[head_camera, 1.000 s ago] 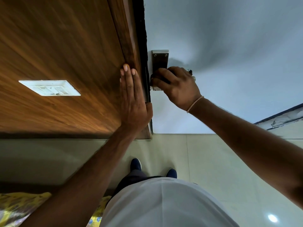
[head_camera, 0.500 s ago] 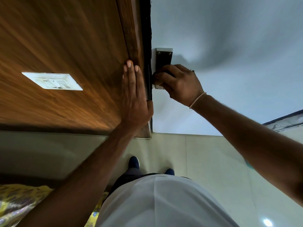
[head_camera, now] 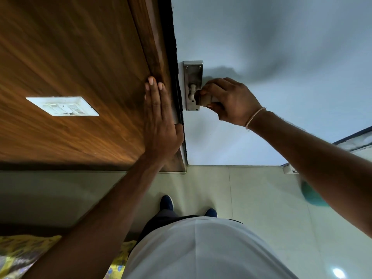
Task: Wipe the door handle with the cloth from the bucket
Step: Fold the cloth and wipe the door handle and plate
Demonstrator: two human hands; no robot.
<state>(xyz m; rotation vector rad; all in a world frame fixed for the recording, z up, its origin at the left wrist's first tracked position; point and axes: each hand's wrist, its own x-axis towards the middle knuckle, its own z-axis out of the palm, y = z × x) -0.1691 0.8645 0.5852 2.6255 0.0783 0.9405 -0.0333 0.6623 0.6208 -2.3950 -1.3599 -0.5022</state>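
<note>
Fingers (head_camera: pixel 213 85) of the right hand (head_camera: pixel 231 101) grip the handle (head_camera: pixel 203 99) by its plate (head_camera: pixel 192 77); left hand (head_camera: pixel 159 119) lies flat, open, on the frame (head_camera: pixel 153 47).

light: dim, soft | shadow: on pale blue-grey door (head_camera: pixel 281 47) | glare: glossy tiled floor (head_camera: pixel 338 272) | edges: wide-angle bending, mild blur

The pale tiled floor (head_camera: pixel 251 190) meets the white door (head_camera: pixel 281 57) and the wood-grain wall panel (head_camera: pixel 70 57) along its far edge. Two dark blue shoes (head_camera: pixel 166 202) stand on it, near the door's foot. A yellow patterned fabric (head_camera: pixel 18 252) lies at the lower left.
</note>
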